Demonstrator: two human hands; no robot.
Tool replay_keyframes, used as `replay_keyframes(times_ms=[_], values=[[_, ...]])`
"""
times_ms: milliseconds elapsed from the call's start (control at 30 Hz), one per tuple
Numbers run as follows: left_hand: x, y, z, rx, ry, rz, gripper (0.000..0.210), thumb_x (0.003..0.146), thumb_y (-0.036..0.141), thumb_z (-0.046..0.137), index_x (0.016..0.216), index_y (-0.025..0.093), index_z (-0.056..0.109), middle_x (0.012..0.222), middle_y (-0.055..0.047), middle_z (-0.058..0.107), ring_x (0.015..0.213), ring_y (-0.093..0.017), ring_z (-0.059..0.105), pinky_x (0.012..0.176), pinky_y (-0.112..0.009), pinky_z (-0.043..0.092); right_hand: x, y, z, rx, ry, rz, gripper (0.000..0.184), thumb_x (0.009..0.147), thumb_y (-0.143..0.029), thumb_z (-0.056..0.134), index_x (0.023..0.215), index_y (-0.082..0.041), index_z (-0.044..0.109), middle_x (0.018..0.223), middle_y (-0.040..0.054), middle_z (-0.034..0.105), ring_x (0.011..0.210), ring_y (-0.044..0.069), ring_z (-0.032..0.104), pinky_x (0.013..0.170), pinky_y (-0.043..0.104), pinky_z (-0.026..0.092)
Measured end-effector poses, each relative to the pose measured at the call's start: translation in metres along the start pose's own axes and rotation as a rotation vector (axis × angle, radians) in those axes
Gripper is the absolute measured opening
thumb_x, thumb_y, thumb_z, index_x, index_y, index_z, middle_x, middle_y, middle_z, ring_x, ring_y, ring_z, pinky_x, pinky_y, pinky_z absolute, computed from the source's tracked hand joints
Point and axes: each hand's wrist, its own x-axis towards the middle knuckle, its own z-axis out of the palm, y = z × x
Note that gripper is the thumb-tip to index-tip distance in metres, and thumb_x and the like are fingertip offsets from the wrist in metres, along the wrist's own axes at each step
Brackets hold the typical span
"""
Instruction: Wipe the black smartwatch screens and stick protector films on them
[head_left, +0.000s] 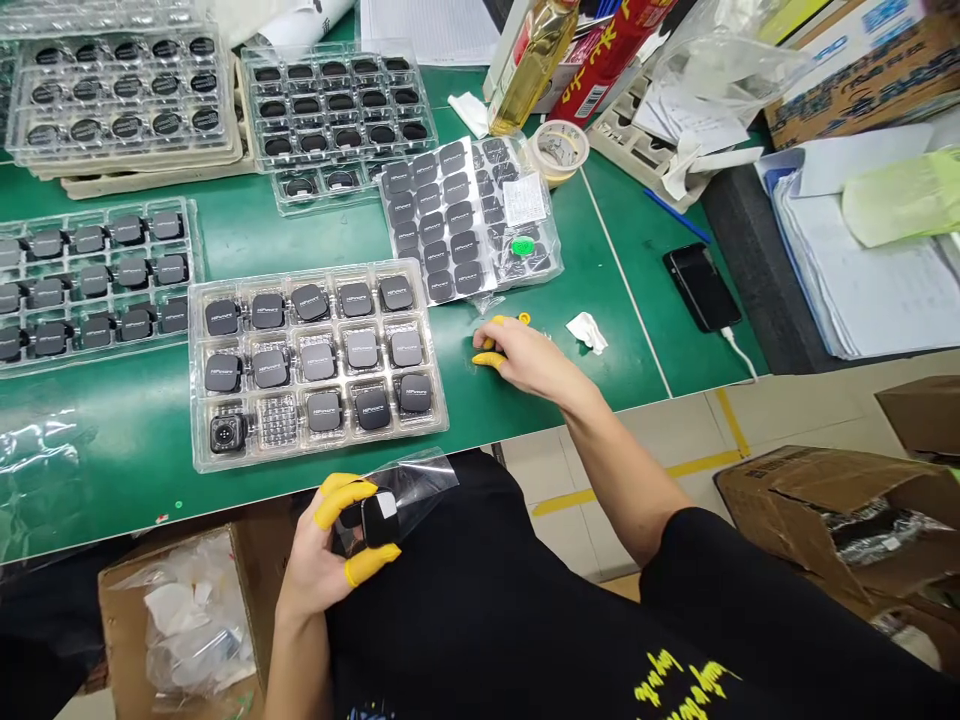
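My left hand [322,545], in yellow finger cots, is closed around a small black watch body [380,518] with a white label, held over my lap. A clear plastic film [427,485] sticks out from beside it. My right hand [525,360], also in yellow cots, is low over the green table, its thumb and fingertip slightly apart; I see nothing between them. Left of that hand is a clear tray [319,450] of dark square pieces marked HiFuture. A watch body [227,433] lies back up in its near-left pocket; the pocket beside it is bare.
Behind the tray lies a bagged sheet of black square stickers [450,235]. More filled trays [97,240] stand left and at the back. Tape rolls [559,150], a bottle [529,70] and a plugged-in phone [701,285] are to the right. A carton [120,640] stands below the table edge.
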Motion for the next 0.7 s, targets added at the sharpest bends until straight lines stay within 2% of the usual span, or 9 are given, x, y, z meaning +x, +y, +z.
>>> replay_keyframes(times_ms=[100,233,333,433,500,700], values=[[0.000,0.000,0.002,-0.025,0.001,0.004,0.045,0.087,0.044,0.095,0.125,0.025,0.077,0.110,-0.008,0.080,0.099,-0.023,0.077,0.080,-0.032,0.066,0.002,-0.002,-0.002,-0.005,-0.018,-0.009,0.014,0.094,-0.013,0.059,0.095,-0.027,0.064,0.095,0.0068,0.064,0.095,0.029,0.060,0.079,0.040,0.045],[-0.001,-0.001,0.001,-0.030,0.012,0.010,0.046,0.087,0.043,0.096,0.126,0.026,0.077,0.112,-0.007,0.081,0.100,-0.023,0.077,0.081,-0.032,0.066,-0.004,-0.007,0.001,-0.003,0.013,-0.027,0.008,0.099,-0.022,0.060,0.093,-0.026,0.061,0.102,0.0091,0.065,0.103,0.031,0.059,0.086,0.043,0.047],[-0.001,-0.002,-0.001,-0.019,0.009,0.009,0.047,0.086,0.043,0.097,0.126,0.026,0.078,0.112,-0.007,0.081,0.100,-0.023,0.078,0.086,-0.034,0.067,-0.011,-0.009,0.005,0.008,0.042,-0.028,0.005,0.102,-0.023,0.057,0.101,-0.026,0.060,0.107,0.0098,0.066,0.105,0.030,0.061,0.089,0.043,0.050],[-0.001,-0.003,-0.003,-0.012,-0.004,0.004,0.048,0.086,0.044,0.096,0.126,0.025,0.077,0.112,-0.007,0.081,0.100,-0.023,0.078,0.088,-0.035,0.068,-0.013,-0.010,0.009,0.005,0.056,-0.001,0.019,0.102,-0.022,0.055,0.119,-0.025,0.061,0.110,0.0095,0.067,0.098,0.028,0.064,0.085,0.041,0.051],[0.000,-0.003,-0.003,-0.014,-0.010,0.013,0.049,0.086,0.044,0.096,0.127,0.026,0.077,0.113,-0.007,0.081,0.101,-0.023,0.078,0.088,-0.034,0.068,-0.012,-0.009,0.009,-0.015,0.048,0.015,0.024,0.101,-0.022,0.056,0.124,-0.025,0.063,0.113,0.0095,0.068,0.095,0.027,0.066,0.083,0.041,0.052],[-0.001,-0.005,-0.003,0.003,0.010,0.000,0.048,0.087,0.044,0.096,0.128,0.026,0.077,0.114,-0.007,0.080,0.104,-0.023,0.078,0.090,-0.035,0.067,-0.004,-0.009,0.006,-0.127,0.027,0.032,0.019,0.104,-0.028,0.052,0.107,-0.028,0.071,0.114,0.0096,0.070,0.101,0.029,0.067,0.081,0.040,0.052]])
